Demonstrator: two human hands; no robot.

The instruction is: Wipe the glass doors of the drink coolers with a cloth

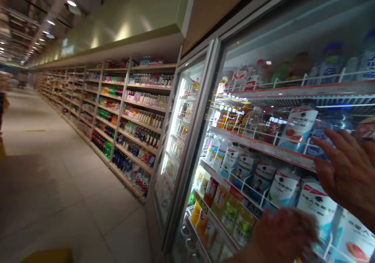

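My right hand (345,169) is raised at the right edge, in front of a drinks fridge's middle shelf. Its fingers are stretched out, with nothing seen in them. Below and to the left, my left hand (284,233) is smeared by motion, so its fingers cannot be made out. It is in front of the lower rows of bottles. Closest to the hands stand large white-and-blue labelled bottles (316,202) behind a wire rail. A similar bottle with a grapefruit picture (297,128) stands one shelf up. Reflections cross the glass door (249,28) over the shelves.
A second, narrower fridge door (175,153) adjoins on the left, divided off by a metal frame (195,149). Beyond it, long shelving (140,126) full of bottled drinks runs down the aisle. Pale floor tiles (67,169) lie to the left, with a blurred yellow object (47,256) at the bottom.
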